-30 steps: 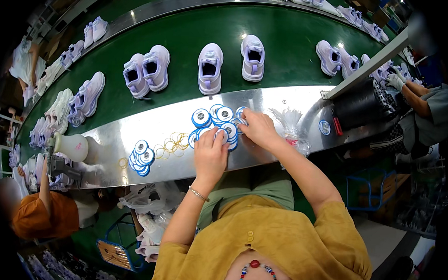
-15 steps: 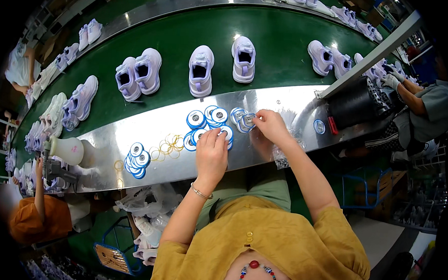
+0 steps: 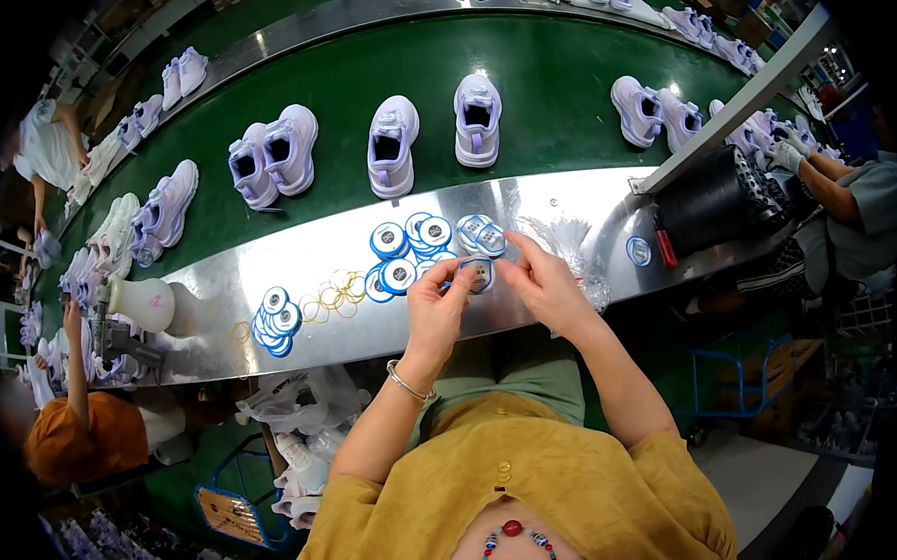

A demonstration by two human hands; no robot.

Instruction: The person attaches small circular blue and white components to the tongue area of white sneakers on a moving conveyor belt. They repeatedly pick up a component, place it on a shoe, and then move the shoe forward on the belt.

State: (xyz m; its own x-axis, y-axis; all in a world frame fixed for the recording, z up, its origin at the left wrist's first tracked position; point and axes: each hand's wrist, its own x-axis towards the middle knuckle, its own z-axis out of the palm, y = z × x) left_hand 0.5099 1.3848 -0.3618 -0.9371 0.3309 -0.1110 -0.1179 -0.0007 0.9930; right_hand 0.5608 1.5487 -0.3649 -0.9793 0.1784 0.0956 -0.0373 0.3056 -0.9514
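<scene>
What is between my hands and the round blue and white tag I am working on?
Nothing visible: both the left hand and right hand already pinch the round blue and white tag above the shiny metal ledge.

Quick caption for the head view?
Both hands, left hand and right hand, pinch a round tag above a steel ledge.

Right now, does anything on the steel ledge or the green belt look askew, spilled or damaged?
Nothing looks spilled or damaged. The left hand and right hand hold one round tag between them. Loose rubber bands lie scattered on the steel ledge between the tag piles, and the shoe pairs sit at differing angles on the green belt.
</scene>
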